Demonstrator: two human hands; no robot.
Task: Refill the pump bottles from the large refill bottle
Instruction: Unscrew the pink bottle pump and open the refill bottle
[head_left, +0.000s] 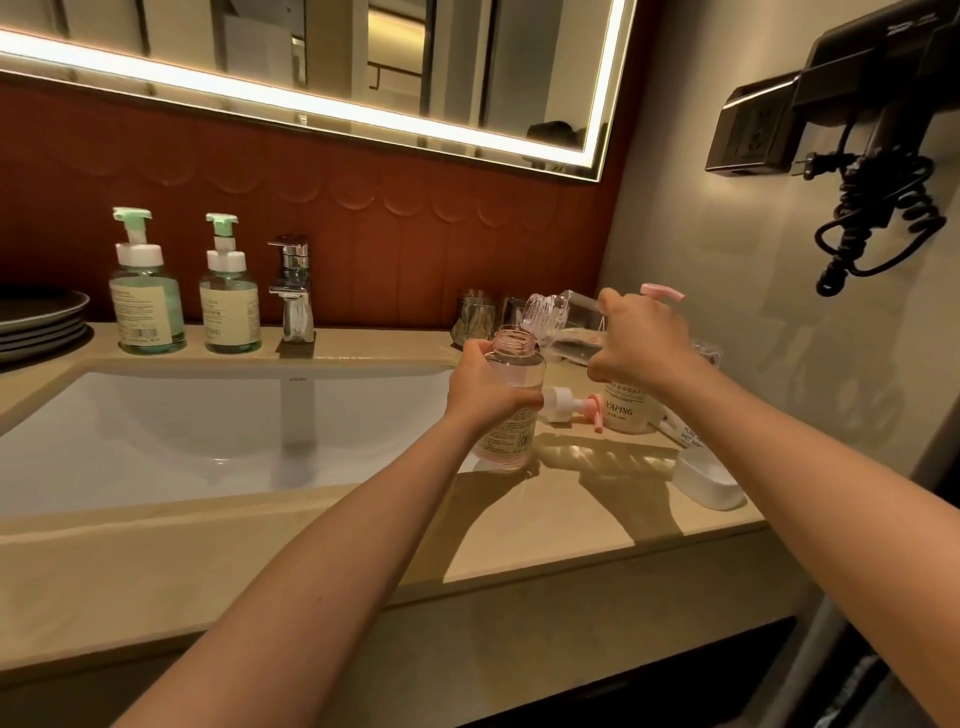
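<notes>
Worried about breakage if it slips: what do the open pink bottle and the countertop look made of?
The open pink bottle looks like glossy clear plastic: see-through wall, moulded neck threads; glass is possible. The countertop looks like polished beige stone or composite: smooth, softly reflective.

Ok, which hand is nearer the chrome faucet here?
Left. The left hand, holding the open pink bottle, is to the right of the faucet. The right hand, tilting the refill bottle, is farther right still.

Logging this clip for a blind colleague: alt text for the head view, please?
The left hand grips an uncapped pink bottle beside the sink while the right hand tilts the clear refill bottle toward its neck. A pump lies on the counter.
</notes>
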